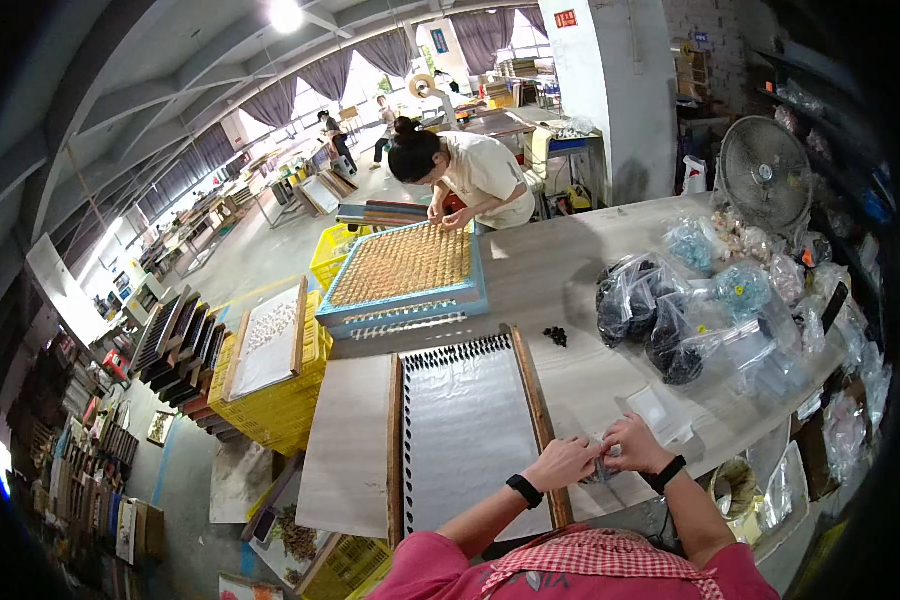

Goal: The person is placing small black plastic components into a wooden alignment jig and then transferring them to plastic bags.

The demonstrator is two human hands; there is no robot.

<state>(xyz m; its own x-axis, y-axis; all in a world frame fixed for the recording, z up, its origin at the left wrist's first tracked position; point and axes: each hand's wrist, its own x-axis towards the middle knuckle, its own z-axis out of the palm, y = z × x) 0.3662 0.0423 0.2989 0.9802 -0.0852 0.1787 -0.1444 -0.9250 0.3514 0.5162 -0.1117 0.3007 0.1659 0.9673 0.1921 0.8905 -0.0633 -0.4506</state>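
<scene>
My left hand (564, 464) and my right hand (634, 446) meet at the table's near edge, fingers closed. Between them they pinch a small clear plastic bag (602, 474); its contents are hard to make out. Just left of the hands lies a long tray (470, 430) lined with a white sheet, with wooden rails along both sides. Small black pieces (457, 352) stand in rows across its far end, and more run down its left edge. My left wrist crosses the right rail. Beyond the hands sits a little pile of loose black pieces (556, 337).
Clear bags of black pieces (638, 302) and other bags crowd the table's right side, near a fan (766, 175). Flat clear packets (660, 412) lie beside my right hand. A co-worker (478, 175) bends over a blue-framed tray (410, 262). Yellow crates (270, 390) stand left.
</scene>
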